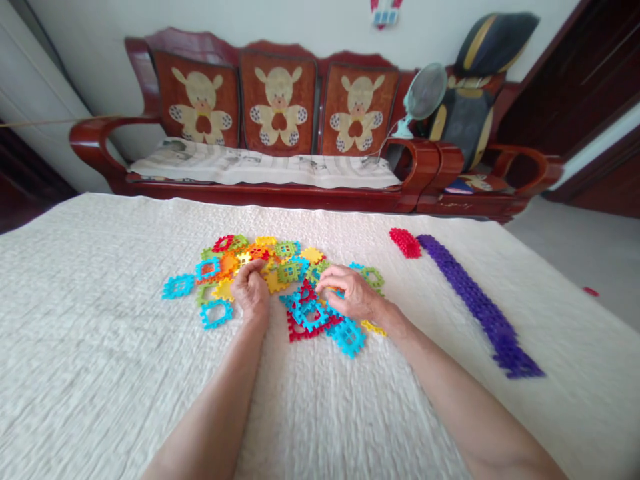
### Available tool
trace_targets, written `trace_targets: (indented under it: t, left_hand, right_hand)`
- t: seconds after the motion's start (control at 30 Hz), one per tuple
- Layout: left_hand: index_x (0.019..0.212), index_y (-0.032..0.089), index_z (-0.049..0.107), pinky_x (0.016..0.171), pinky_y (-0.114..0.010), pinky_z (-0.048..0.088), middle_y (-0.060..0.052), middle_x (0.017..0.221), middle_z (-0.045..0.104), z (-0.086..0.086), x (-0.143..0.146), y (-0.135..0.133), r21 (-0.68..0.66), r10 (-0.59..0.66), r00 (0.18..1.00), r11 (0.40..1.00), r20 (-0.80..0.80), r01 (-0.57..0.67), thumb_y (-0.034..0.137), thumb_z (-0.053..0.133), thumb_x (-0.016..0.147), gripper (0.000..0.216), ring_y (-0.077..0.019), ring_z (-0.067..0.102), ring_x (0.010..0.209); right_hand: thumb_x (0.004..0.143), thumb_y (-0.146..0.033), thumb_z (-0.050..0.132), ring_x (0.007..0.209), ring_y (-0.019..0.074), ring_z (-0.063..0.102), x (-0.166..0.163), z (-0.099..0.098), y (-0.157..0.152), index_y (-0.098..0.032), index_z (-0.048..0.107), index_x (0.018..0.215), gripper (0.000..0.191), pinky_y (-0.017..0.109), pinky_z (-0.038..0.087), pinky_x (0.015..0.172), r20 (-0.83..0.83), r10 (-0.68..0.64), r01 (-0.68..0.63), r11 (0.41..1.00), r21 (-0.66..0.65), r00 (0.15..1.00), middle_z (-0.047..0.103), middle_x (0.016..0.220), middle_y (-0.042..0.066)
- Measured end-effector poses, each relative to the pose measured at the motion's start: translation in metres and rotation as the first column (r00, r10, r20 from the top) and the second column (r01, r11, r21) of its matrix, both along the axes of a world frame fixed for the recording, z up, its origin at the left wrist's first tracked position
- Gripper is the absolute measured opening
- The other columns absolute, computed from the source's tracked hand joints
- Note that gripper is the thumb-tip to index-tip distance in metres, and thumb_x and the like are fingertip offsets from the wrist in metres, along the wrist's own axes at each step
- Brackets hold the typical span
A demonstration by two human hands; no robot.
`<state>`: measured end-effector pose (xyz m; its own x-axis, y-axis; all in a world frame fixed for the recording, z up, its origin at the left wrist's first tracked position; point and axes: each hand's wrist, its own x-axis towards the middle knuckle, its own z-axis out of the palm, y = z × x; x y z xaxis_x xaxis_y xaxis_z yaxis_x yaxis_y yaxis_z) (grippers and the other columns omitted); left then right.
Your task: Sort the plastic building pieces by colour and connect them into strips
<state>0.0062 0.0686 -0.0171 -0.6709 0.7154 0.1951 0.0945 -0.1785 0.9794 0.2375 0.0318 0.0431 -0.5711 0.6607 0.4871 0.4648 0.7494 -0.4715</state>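
A loose pile of plastic interlocking building tiles [289, 272] with toothed edges lies on the white cloth, in blue, green, yellow, orange and red. My left hand [251, 290] is closed at the pile's left part, beside yellow tiles; whatever its curled fingers hold is hidden. Over the right part, my right hand [353, 293] has its fingers bent and its thumb apart from them, with nothing visibly gripped. Just below it lie blue tiles [347, 337] and red ones. A blue tile [217, 313] sits apart at the near left.
To the right, a long row of purple tiles [470, 297] runs toward me, with a stack of red tiles [405, 243] at its far end. Behind the cloth-covered table [125, 387] stand a wooden sofa [280, 195] with bear cushions and a small fan [425, 92].
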Motion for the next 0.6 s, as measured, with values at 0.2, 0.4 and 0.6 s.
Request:
trace_targets:
  t: [0.2,0.4,0.6]
  left_hand:
    - [0.080,0.018,0.072,0.094,-0.040,0.052,-0.004,0.083,0.073,0.008,0.004,-0.002,-0.044,-0.005,0.998,0.999,0.070,0.008,0.022,0.044,0.066,0.031,-0.0199,0.068,0.086]
    - [0.080,0.020,0.074,0.093,-0.040,0.053,-0.003,0.084,0.075,0.012,0.007,-0.008,-0.097,-0.050,0.991,0.995,-0.121,0.038,0.019,0.045,0.072,0.030,-0.0210,0.068,0.087]
    - [0.088,0.024,0.077,0.090,-0.034,0.053,-0.002,0.093,0.077,0.024,0.017,-0.023,-0.265,-0.335,0.831,0.935,-0.443,0.236,0.010,0.048,0.077,0.034,-0.0199,0.070,0.091]
  right_hand:
    - [0.073,-0.002,0.055,0.083,0.0155,0.066,0.019,0.000,-0.003,-0.022,0.076,0.087,0.032,0.030,0.049,0.081,0.071,0.015,-0.006,0.993,-0.121,0.997,0.072,0.092,0.003]
    - [0.071,-0.002,0.055,0.081,0.0156,0.066,0.020,-0.001,-0.002,-0.023,0.076,0.075,0.030,0.030,0.048,0.079,0.194,0.016,0.002,0.996,-0.093,0.981,0.071,0.089,0.002]
    - [0.076,-0.004,0.050,0.074,0.0156,0.065,0.025,-0.006,0.006,-0.022,0.072,0.073,0.029,0.029,0.051,0.072,0.092,-0.101,0.105,0.994,-0.035,0.991,0.070,0.082,0.002]
